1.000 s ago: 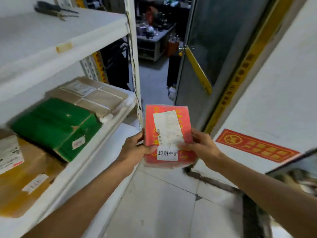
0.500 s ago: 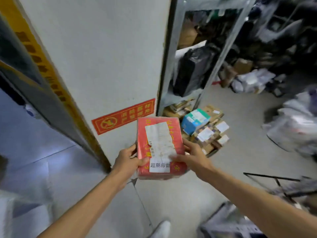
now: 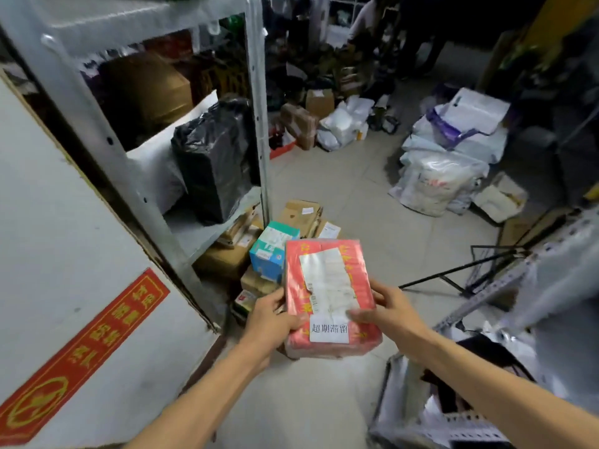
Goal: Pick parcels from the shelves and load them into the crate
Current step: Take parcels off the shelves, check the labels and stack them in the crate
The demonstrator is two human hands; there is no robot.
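Note:
A red parcel (image 3: 327, 270) with a white shipping label and a small white sticker is held in front of me over the floor. My left hand (image 3: 270, 315) grips its left edge, thumb on top. My right hand (image 3: 387, 311) grips its right edge, thumb pressing on the label. Just beyond the parcel, a pile of small boxes lies on the floor, among them a teal and white box (image 3: 270, 251) and brown cartons (image 3: 301, 213). No crate is plainly visible.
A grey metal shelf (image 3: 207, 231) at left holds a black wrapped parcel (image 3: 214, 157) and a white bag. A white wall panel (image 3: 64, 254) with a red sign stands at near left. White sacks (image 3: 444, 163) lie at right, a black stand (image 3: 453, 273) nearer.
The view has swung right, from the shelf with green and brown parcels past a door to a room with floor piles. Both hands keep holding the red parcel.

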